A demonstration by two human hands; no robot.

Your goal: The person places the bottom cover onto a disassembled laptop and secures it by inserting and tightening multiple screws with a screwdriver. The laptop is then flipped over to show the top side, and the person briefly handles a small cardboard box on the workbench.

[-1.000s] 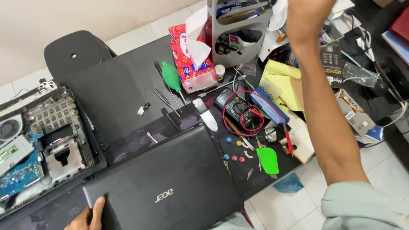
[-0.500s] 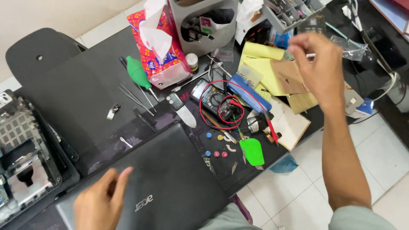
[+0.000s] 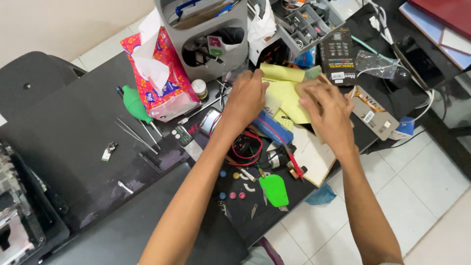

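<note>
Left hand: your left hand (image 3: 247,96) lies flat, palm down, on the yellow papers (image 3: 288,93); its fingers (image 3: 259,81) are spread and pressing, holding nothing.
Right hand: your right hand (image 3: 327,112) rests on the right part of the same stack, over a brown envelope edge (image 3: 324,78); I cannot tell whether its fingers pinch a sheet or only touch it.
Papers: they sit at the far right of the black tabletop (image 3: 73,132), between the grey organiser (image 3: 206,34) and the brown box (image 3: 375,115), partly over a blue tool (image 3: 272,128).
Risk, sliding stack: the sheets lie loose on uneven things, so a pull with one hand can drag the whole pile towards the tabletop edge and the tiled floor (image 3: 422,186).
Risk, wires: the red and black leads (image 3: 248,147) coil just below your left wrist; a forearm sweep can snag them and tug the meter.
Risk, small parts: the coloured buttons (image 3: 231,184), loose bits and the green pick (image 3: 274,190) lie near your left forearm; a nudge scatters them.
Risk, screwdriver: the red-handled driver (image 3: 294,164) sits near the edge under your right arm and can roll off.
Risk, bottle: the small capped bottle (image 3: 199,89) stands beside the tissue pack (image 3: 159,78); an elbow tips it.
</note>
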